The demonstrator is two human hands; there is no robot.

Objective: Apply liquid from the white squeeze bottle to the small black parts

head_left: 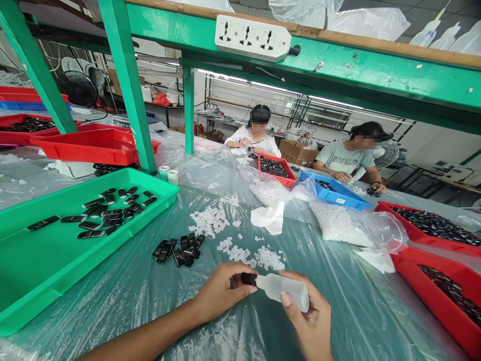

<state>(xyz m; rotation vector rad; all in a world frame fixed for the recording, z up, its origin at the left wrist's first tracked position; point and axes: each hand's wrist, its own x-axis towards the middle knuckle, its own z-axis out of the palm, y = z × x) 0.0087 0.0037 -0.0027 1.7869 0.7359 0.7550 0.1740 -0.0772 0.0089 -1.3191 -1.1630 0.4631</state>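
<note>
Between the thumb and fingers of my left hand (221,291) is a small black plastic casing (248,279). My right hand (310,311) grips a translucent squeeze bottle (283,290), lying nearly level, with its nozzle end at the casing. Whether the tip touches the casing or goes inside it, I cannot tell. Beyond my hands lie a small pile of black casings (184,249) and several heaps of little white pieces (210,220). At the left, a green tray (26,260) holds more black casings, spread out loosely.
Red trays (417,281) of black parts line the right side, near a bag of white pieces (334,223). A blue tray (340,195) stands farther back. Two co-workers (259,135) sit across the table. A green shelf frame (130,85) with a power strip (251,37) crosses above.
</note>
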